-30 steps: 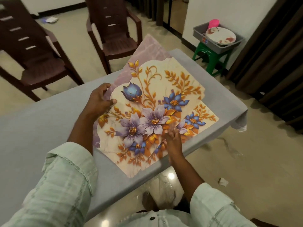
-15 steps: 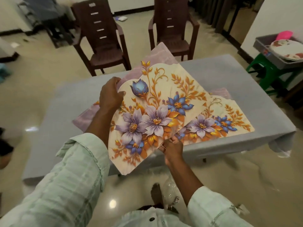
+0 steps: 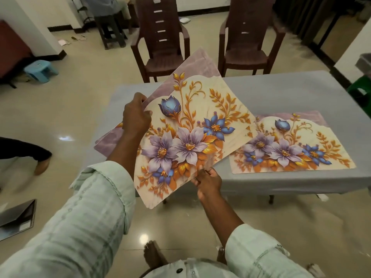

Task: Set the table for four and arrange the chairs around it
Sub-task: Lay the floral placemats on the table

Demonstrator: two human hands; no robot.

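I hold a stack of floral placemats (image 3: 192,125) lifted and tilted above the left part of the grey-clothed table (image 3: 281,91). My left hand (image 3: 136,115) grips the stack's upper left edge. My right hand (image 3: 208,181) pinches its lower edge near the table's front. One placemat (image 3: 291,145) lies flat on the table's right front part. Two brown plastic chairs (image 3: 160,39) (image 3: 249,37) stand beyond the far side of the table.
A green stool (image 3: 359,91) with a grey tub (image 3: 364,62) stands at the right edge. A blue step stool (image 3: 41,70) sits at the far left. Another person's leg and foot (image 3: 40,157) show at left. A dark folder (image 3: 18,219) lies on the floor.
One placemat has been left flat on the table's right side. I have shifted left with the remaining stack lifted off the table in both hands.
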